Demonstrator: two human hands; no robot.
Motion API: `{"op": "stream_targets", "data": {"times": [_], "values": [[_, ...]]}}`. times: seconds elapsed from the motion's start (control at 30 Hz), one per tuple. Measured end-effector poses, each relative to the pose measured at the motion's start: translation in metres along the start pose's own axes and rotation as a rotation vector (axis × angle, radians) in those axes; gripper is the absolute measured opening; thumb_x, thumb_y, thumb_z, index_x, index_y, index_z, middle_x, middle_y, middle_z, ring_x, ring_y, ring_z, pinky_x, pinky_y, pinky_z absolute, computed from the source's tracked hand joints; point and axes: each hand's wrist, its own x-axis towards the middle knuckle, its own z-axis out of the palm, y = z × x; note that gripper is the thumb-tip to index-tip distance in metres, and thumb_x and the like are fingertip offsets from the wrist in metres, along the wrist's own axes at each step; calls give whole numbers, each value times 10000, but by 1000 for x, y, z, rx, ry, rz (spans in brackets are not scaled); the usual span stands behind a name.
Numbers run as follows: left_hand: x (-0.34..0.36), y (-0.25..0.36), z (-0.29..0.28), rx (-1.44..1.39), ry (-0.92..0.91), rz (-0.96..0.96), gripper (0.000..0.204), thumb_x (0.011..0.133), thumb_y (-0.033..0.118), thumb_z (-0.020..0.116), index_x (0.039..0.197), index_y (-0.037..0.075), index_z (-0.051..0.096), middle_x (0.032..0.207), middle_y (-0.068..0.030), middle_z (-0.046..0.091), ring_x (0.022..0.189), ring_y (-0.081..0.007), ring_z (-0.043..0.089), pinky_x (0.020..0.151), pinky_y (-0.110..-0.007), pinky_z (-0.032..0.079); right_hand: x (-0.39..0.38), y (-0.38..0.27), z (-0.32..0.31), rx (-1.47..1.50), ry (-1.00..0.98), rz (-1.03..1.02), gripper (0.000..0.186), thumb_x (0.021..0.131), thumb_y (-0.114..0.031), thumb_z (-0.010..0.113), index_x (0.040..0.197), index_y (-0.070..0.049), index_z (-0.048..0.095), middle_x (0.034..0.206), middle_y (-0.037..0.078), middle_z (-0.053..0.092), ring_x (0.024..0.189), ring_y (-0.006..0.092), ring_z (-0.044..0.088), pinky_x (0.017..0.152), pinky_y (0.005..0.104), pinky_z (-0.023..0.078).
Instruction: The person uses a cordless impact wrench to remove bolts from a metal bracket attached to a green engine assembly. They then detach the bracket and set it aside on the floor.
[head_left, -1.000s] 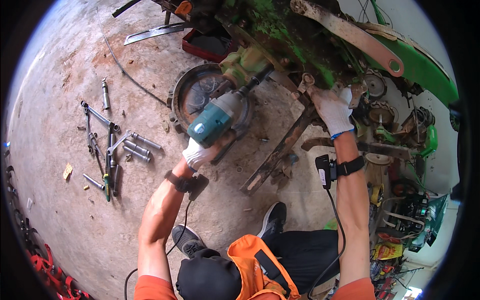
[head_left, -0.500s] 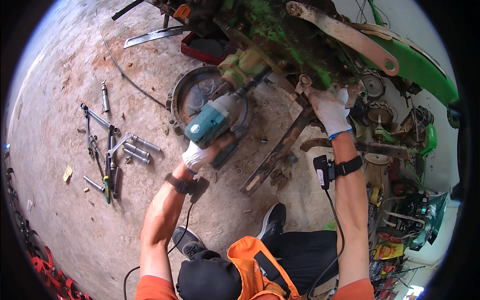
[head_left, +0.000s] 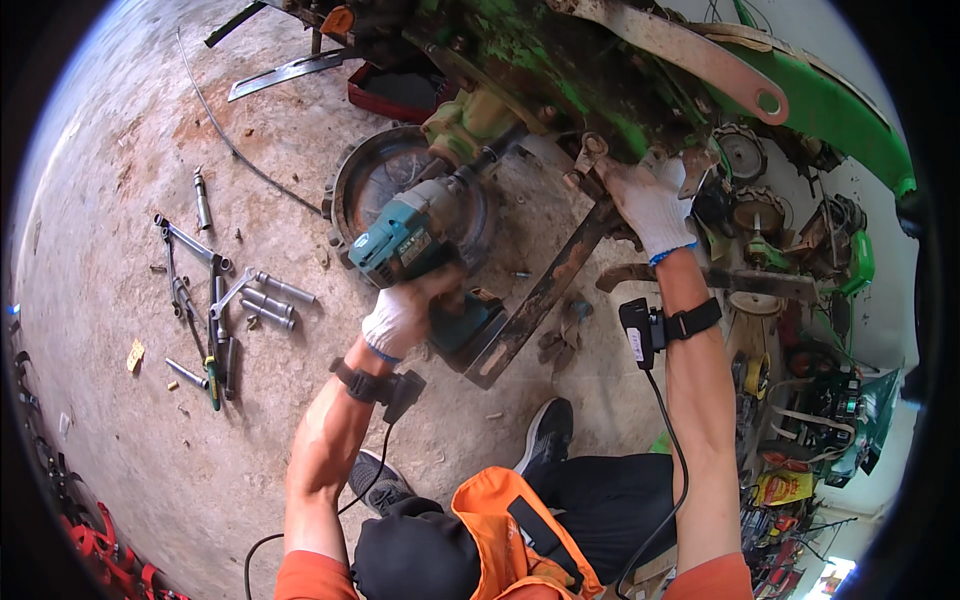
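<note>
My left hand (head_left: 398,318), in a white glove with bare fingertips, is closed round the grip of a teal cordless impact wrench (head_left: 402,240). The wrench's battery base (head_left: 468,322) shows below the hand. A long dark socket (head_left: 490,152) runs from its nose up toward the underside of a green, dirt-caked machine (head_left: 540,70); where its tip meets the machine is hard to make out. My gloved right hand (head_left: 650,205) grips a rusty metal bracket (head_left: 592,160) at the machine's lower edge, its fingertips partly hidden. From there a long rusty bar (head_left: 545,290) slants down toward the battery.
A lugged wheel (head_left: 365,190) lies beneath the wrench. Sockets (head_left: 268,305), wrenches (head_left: 190,240) and a green-handled tool (head_left: 212,385) are scattered on the concrete at left. A red tray (head_left: 385,95) sits behind. A pale flat lever (head_left: 690,55) juts out above my right hand. Machine parts crowd the right wall.
The impact wrench has shifted slightly left and turned, so its battery base shows more. My right hand keeps its grip on the bracket, and the whole view has moved a little.
</note>
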Motion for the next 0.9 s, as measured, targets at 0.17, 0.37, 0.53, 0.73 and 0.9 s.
{"op": "stream_targets", "data": {"times": [0.17, 0.37, 0.53, 0.73, 0.9], "values": [[-11, 10, 8, -72, -47, -31, 185, 1029, 84, 753, 926, 104, 601, 802, 8, 515, 703, -149, 525, 688, -344, 451, -1, -4, -5, -403, 44, -126, 329, 1051, -348, 642, 1287, -129, 711, 1160, 77, 747, 1064, 293, 731, 927, 493, 546], [-23, 7, -4, -246, -1, -51, 200, 1052, 146, 710, 909, 109, 574, 771, 17, 475, 643, -138, 438, 646, -341, 397, -2, -24, -16, -697, -47, -154, 154, 962, -194, 673, 1042, -192, 804, 882, 41, 748, 933, 281, 735, 840, 531, 500], [-35, -3, -16, -95, -1, 17, 108, 1039, 91, 723, 1028, 70, 617, 790, -9, 536, 657, -145, 504, 639, -335, 429, -2, -21, -21, -741, -58, -130, 166, 978, -179, 650, 1056, -122, 786, 960, 77, 771, 977, 310, 736, 875, 438, 581], [-21, -1, -14, 273, 40, 56, 83, 1024, 78, 771, 1012, 43, 696, 753, -24, 630, 646, -150, 596, 630, -323, 494, -1, -15, -23, -781, -8, -286, 193, 989, -179, 648, 1111, -99, 775, 1031, 99, 775, 1020, 312, 734, 895, 408, 592], [-3, 3, -13, 326, -9, 137, 123, 1013, 112, 787, 949, 38, 713, 755, -26, 650, 646, -147, 611, 626, -319, 497, -5, -36, -38, -834, -128, -263, 238, 1007, -186, 633, 1170, -101, 785, 1089, 99, 793, 1051, 302, 739, 912, 394, 592]]}}
